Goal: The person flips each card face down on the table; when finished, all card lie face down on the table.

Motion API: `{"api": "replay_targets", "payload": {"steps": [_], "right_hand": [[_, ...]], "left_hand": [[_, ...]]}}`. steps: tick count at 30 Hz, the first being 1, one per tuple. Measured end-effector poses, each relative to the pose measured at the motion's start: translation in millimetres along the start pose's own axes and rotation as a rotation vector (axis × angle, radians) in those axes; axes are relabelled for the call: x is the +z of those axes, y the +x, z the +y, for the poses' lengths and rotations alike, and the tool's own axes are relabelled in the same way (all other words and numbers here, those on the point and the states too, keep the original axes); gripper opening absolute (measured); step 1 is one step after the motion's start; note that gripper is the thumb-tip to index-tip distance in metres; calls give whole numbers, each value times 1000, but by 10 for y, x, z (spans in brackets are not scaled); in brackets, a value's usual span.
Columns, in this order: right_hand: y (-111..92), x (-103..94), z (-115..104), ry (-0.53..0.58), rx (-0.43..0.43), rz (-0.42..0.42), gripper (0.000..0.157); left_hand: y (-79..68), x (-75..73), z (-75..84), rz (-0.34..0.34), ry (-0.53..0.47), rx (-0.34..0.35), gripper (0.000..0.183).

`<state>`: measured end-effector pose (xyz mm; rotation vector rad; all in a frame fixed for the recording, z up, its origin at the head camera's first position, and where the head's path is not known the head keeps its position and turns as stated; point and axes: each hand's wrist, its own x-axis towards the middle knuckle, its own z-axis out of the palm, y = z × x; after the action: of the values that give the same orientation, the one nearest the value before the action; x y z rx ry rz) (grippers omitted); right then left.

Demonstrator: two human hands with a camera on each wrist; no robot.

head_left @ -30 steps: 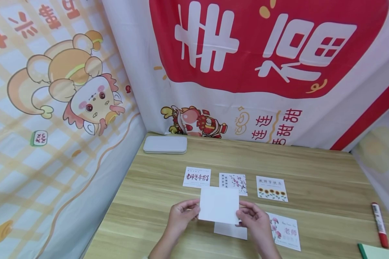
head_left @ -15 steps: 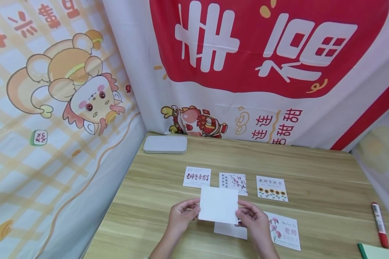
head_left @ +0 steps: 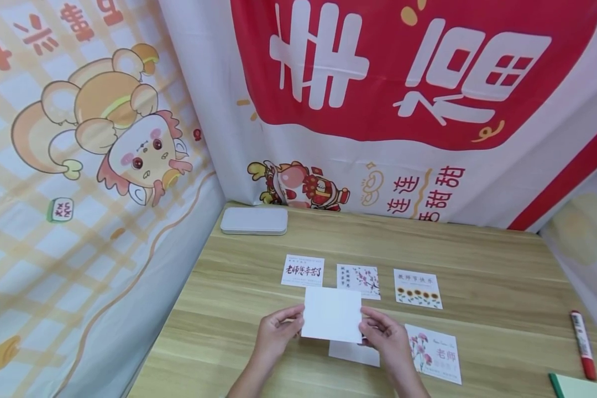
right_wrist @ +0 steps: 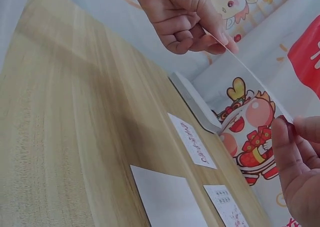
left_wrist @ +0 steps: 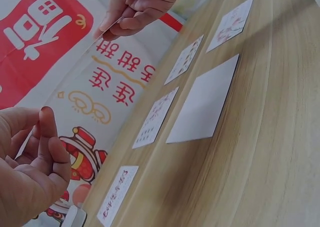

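Observation:
My left hand (head_left: 277,333) and right hand (head_left: 387,336) pinch opposite side edges of a square white card (head_left: 332,314), thumbs on the near side. The side facing me is blank. Both wrist views show it nearly edge-on, raised off the table, as a thin strip between the hands. Beneath it lies another blank white card (left_wrist: 204,104), partly covered by the held one in the head view. To the right of my right hand is a card with pink flowers (head_left: 433,354). Just beyond the held card is one with a blossom branch (head_left: 359,281).
A card with red writing (head_left: 303,271) and a sunflower card (head_left: 418,289) lie in the far row. A white flat case (head_left: 254,221) sits at the table's back left corner. At right are a red marker (head_left: 583,345) and a green-edged pad (head_left: 584,387). Printed cloths hang behind and at the sides.
The held card has shifted slightly left and tilted a little, with both hands still pinching it. The cards on the table stay where they were.

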<state>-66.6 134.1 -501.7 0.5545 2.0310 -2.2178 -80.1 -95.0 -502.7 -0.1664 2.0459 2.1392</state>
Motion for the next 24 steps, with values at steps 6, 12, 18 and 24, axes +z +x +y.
{"api": "replay_targets", "payload": {"steps": [6,12,18,24], "right_hand": [[79,98,139,-40,-12,-56,40],[143,225,302,-32,-22,-139,40],[178,389,468,-23,-9,-211,38],[196,549,618,-53,54,-251,38]], "left_hand": [[24,-137,-91,23,41,-5,34],[44,-304,-233,48,88,0,34],[46,-488,-450,64,152,-23,33],[32,-639,-628,88,172,-90,32]]}}
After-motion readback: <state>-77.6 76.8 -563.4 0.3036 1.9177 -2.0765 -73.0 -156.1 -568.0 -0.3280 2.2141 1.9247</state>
